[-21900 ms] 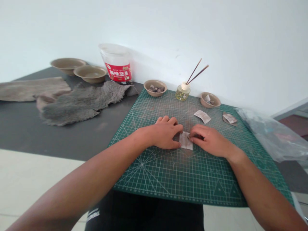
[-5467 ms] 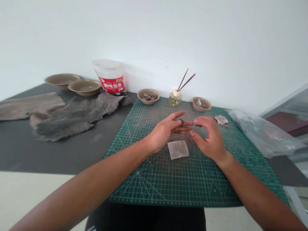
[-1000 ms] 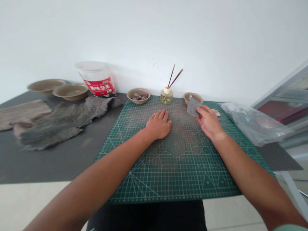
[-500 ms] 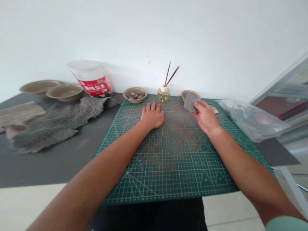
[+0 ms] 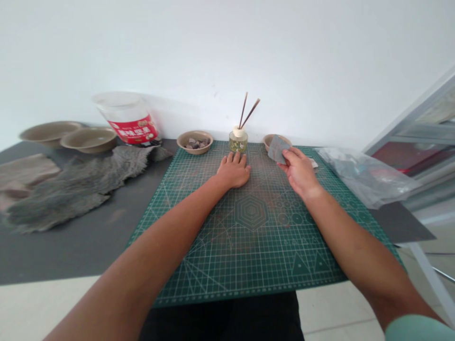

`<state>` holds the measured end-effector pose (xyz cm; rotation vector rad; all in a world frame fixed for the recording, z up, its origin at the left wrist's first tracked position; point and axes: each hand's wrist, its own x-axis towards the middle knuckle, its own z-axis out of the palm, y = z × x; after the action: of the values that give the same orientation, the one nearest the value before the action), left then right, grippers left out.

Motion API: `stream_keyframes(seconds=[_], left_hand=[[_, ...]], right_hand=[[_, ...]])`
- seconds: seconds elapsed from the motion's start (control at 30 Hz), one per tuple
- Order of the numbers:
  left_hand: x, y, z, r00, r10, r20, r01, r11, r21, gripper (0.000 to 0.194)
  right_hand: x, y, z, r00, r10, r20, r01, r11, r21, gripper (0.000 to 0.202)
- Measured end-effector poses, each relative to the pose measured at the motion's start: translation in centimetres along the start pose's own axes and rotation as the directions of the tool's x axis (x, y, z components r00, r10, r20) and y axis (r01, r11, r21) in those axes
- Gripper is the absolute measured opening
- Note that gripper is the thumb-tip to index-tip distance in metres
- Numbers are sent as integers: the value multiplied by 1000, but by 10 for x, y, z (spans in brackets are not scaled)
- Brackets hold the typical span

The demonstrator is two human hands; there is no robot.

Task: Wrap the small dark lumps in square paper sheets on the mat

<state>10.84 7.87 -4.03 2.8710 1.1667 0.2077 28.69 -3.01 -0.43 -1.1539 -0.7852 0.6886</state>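
Right hand (image 5: 297, 169) pinches gray square (image 5: 276, 150) by its edge, near far edge of green mat (image 5: 249, 255); left hand (image 5: 234, 171) lies palm-down there, fingers slightly spread, gripping nothing visible. Square looks light, stiffish; edge hold suits.

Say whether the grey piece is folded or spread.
Spread, it seems: in the right hand, the grey piece shows one broad face, no visible fold; its back is hidden.

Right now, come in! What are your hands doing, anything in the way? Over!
Left hand palm down on green mat. Right hand pinching gray square, partly hiding small bowl. Reed diffuser close ahead of left hand.
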Motion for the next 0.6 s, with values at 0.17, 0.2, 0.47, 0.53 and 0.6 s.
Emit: stream_keyframes(seconds=[0.17, 0.2, 0.47, 0.53, 0.6], left_hand=[[-2, 5, -2, 992, 124, 30, -124, 992, -9, 65], [-2, 7, -2, 988, 152, 38, -152, 988, -12, 65], [-16, 31, -6, 938, 339, 77, -336, 941, -50, 68], [-25, 37, -8, 919, 384, 87, -380, 923, -67, 68], [-36, 43, -10, 896, 433, 101, -424, 900, -98, 69]], right_hand=[[-1, -1, 1, 1000, 1, 2, -1, 1000, -6, 18], [-1, -1, 1, 1000, 1, 2, -1, 1000, -7, 18], [2, -1, -4, 1000, -8, -24, 8, 1000, -6, 21], [4, 0, -6, 999, -10, -31, 10, 1000, -10, 21], [5, 2, -7, 999, -11, -36, 11, 1000, -15, 21]])
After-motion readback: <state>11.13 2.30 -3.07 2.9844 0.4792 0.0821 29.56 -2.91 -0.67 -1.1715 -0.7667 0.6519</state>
